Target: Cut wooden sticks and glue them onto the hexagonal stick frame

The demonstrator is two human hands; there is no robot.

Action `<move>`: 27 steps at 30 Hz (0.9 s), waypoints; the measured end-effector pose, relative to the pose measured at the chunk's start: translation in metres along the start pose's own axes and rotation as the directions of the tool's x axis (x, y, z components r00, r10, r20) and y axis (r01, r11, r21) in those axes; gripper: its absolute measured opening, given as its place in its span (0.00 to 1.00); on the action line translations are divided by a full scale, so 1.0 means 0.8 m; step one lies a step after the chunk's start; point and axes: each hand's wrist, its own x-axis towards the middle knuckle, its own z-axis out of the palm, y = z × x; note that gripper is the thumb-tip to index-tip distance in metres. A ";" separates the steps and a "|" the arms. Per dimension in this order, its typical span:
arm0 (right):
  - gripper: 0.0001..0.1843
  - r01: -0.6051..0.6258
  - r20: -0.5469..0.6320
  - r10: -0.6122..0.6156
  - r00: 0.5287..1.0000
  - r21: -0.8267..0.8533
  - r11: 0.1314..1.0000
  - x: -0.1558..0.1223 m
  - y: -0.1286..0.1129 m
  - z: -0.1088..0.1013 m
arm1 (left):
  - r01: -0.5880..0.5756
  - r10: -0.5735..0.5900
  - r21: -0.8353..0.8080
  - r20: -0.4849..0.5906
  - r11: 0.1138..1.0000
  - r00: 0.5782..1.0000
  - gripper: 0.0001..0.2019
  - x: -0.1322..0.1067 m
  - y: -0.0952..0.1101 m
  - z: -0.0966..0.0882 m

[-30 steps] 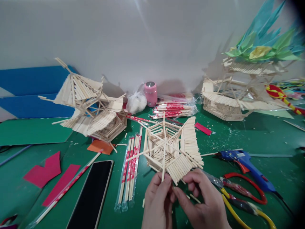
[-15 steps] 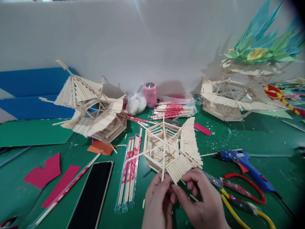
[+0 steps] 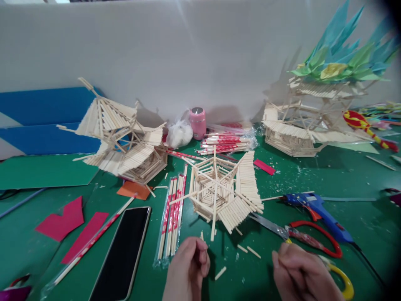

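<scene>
A wooden-stick model (image 3: pixel 216 184) with a six-sided layered base stands on the green table, slatted panels along its right and front sides. My left hand (image 3: pixel 189 267) is in front of it, apart from it, fingers curled closed. A short stick end (image 3: pixel 202 236) shows at its fingertips; whether it is held I cannot tell. My right hand (image 3: pixel 302 269) is pinched closed at the lower right, over part of the yellow-handled tool (image 3: pixel 343 280); anything between its fingers is hidden. Short stick pieces (image 3: pixel 221 273) lie between the hands.
Red-handled scissors (image 3: pixel 313 238) and a blue glue gun (image 3: pixel 319 209) lie right. Wrapped chopsticks (image 3: pixel 171 217) and a phone (image 3: pixel 123 251) lie left. Finished-looking stick models (image 3: pixel 125 146) stand at back left and right. A pink container (image 3: pixel 197 124) stands by the wall.
Both hands have left the model's front panel and moved apart, left hand leftward, right hand to the right and down. More short stick pieces are now visible on the table.
</scene>
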 end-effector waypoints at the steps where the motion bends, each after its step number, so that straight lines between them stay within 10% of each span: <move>1: 0.10 -0.005 0.063 0.007 0.998 -0.026 1.000 -0.004 0.005 -0.005 | -0.052 0.055 0.131 -0.017 0.990 0.998 0.11 -0.005 0.003 -0.003; 4: 0.08 -0.022 0.224 0.055 0.973 -0.145 0.989 -0.019 0.019 -0.016 | -0.226 0.217 0.562 0.084 0.795 0.972 0.06 -0.016 0.009 -0.014; 7: 0.10 -0.019 0.313 0.087 0.946 -0.214 0.977 -0.035 0.025 -0.022 | -0.463 0.230 0.772 0.401 0.437 0.887 0.08 -0.019 0.007 -0.030; 11: 0.10 -0.027 0.371 0.113 0.922 -0.229 0.973 -0.049 0.028 -0.026 | -0.713 0.059 0.689 0.723 -0.130 0.688 0.08 -0.013 -0.011 -0.047; 15: 0.09 -0.031 0.407 0.117 0.906 -0.212 0.977 -0.055 0.031 -0.028 | -0.669 0.046 0.504 0.815 -0.546 0.577 0.07 -0.007 -0.031 -0.048; 22: 0.09 -0.024 0.473 0.102 0.875 -0.168 0.986 -0.058 0.034 -0.020 | -0.638 0.122 0.448 0.864 -0.626 0.488 0.08 0.000 -0.055 -0.045; 27: 0.07 -0.071 0.442 0.155 0.884 -0.200 0.977 -0.056 0.037 -0.019 | -0.663 0.169 0.507 0.846 -0.551 0.507 0.08 -0.002 -0.041 -0.050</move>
